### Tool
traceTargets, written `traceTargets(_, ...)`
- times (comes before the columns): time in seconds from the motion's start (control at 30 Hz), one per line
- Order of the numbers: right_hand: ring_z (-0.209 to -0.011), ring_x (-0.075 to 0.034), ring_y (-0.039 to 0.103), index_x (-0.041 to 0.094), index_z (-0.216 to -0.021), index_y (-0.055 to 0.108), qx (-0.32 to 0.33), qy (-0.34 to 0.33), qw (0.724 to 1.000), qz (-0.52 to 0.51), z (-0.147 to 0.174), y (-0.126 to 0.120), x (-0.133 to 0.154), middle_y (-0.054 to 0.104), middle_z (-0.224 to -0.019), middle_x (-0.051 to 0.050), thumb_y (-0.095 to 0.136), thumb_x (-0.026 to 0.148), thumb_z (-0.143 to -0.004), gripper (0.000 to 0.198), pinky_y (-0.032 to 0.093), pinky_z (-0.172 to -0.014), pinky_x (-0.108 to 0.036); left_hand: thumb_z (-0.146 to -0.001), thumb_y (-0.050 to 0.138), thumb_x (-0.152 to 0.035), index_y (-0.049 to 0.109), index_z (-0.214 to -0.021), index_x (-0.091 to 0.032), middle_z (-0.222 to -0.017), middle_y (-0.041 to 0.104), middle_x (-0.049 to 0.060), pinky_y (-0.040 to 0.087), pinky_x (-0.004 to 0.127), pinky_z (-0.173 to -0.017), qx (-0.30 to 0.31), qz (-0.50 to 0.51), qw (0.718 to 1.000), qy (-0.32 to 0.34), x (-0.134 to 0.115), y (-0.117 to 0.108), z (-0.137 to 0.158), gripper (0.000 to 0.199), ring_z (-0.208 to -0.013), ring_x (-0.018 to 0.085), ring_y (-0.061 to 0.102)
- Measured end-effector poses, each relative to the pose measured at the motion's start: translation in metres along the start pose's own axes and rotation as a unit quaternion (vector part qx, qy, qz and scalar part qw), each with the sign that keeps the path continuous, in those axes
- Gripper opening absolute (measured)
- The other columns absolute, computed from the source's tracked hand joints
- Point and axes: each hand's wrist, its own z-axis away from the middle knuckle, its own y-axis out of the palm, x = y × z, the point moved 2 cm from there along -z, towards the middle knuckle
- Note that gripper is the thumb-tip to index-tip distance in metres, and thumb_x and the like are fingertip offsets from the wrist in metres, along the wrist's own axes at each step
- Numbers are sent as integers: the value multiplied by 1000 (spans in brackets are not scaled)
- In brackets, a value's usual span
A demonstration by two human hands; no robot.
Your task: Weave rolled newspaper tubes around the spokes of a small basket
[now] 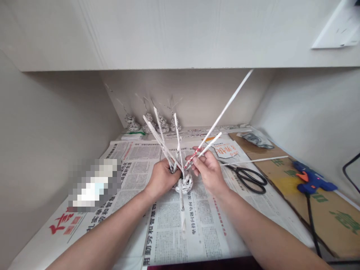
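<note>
The woven paper piece at the frame's centre has a rounded body formed; its spokes stand unwoven. The left hand grips it, the right hand pinches a long paper stick. Newspaper offers room lower centre; scissors edge the right.

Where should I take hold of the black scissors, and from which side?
Best by the looped handles of the scissors, I'd say, with the right hand coming from the near right: the scissors lie flat, handles toward that side and blades pointing away leftward.
</note>
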Motion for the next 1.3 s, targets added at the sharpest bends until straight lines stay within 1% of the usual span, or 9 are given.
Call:
traceTargets(0.2, -50, -9, 50, 19, -74, 57, -6, 69, 997, -27, -3, -6, 1, 62, -71, -1, 65, 58, -76, 40, 36, -40, -21, -75, 58, -19, 71, -76, -16, -71, 72, 0, 48, 21, -62, 10, 11, 1000, -12, -3, 2, 2, 12, -66, 15, 65)
traceTargets(0.33, -47, -8, 49, 18, -66, 54, -7, 38, 999, -35, -4, -11, 15, 62, -73, -3, 59, 67, -76, 51, 32, -38, -22, -75, 60, -20, 71, -75, -17, -71, 72, 1, 49, 22, -62, 14, 6, 1000, -25, -2, 1, 2, 12, -67, 16, 67)
traceTargets(0.47, -47, -8, 47, 19, -71, 53, -18, 7, 998, -65, -5, -12, 26, 63, -70, -1, 64, 56, -79, 39, 32, -40, -21, -75, 59, -20, 72, -77, -17, -72, 72, 1, 50, 23, -64, 15, 9, 1000, -24, 0, 1, 2, 13, -69, 16, 67)
traceTargets(0.6, -46, -9, 46, 23, -86, 54, -34, 68, 991, -109, -9, -15, 21, 61, -66, 2, 67, 54, -75, 35, 34, -40, -21, -75, 59, -20, 71, -77, -18, -71, 72, 1, 49, 23, -62, 18, 14, 999, -29, 3, 2, 2, 13, -66, 16, 66)
traceTargets(0.7, -49, -8, 52, 21, -86, 57, -43, 104, 992, -49, -10, -17, 13, 63, -69, 2, 77, 44, -66, 37, 40, -41, -20, -76, 57, -18, 72, -78, -18, -72, 73, 1, 48, 22, -62, 18, 15, 999, -24, 2, 3, 3, 15, -67, 16, 66)
traceTargets(0.77, -51, -10, 56, 19, -80, 58, -5, 111, 992, 50, -9, -16, 8, 63, -67, 2, 80, 37, -63, 33, 45, -44, -21, -76, 56, -16, 73, -81, -19, -73, 73, 0, 47, 22, -63, 17, 13, 1000, -11, 0, 3, 3, 18, -68, 15, 67)
traceTargets(0.87, -50, -11, 57, 19, -77, 59, 45, 111, 974, 193, -4, -12, 3, 63, -63, 2, 76, 32, -67, 23, 47, -43, -21, -78, 56, -17, 74, -83, -19, -73, 73, -1, 46, 20, -61, 12, 1, 1000, 3, -3, 3, 3, 19, -65, 13, 65)
traceTargets(0.93, -49, -11, 57, 20, -80, 61, 37, 112, 964, 237, 0, -11, 2, 65, -66, 2, 73, 30, -70, 19, 46, -41, -21, -79, 57, -19, 74, -81, -19, -71, 73, -1, 44, 19, -59, 12, -8, 1000, 2, -4, 2, 3, 17, -63, 13, 64)
traceTargets(1.3, -45, -11, 57, 19, -73, 61, 3, 111, 972, 208, 1, -11, -6, 65, -58, 2, 70, 32, -70, 16, 45, -43, -22, -72, 62, -12, 69, -74, -16, -71, 71, 1, 48, 23, -64, 76, 25, 996, 39, -5, -6, -2, 8, -68, 15, 66)
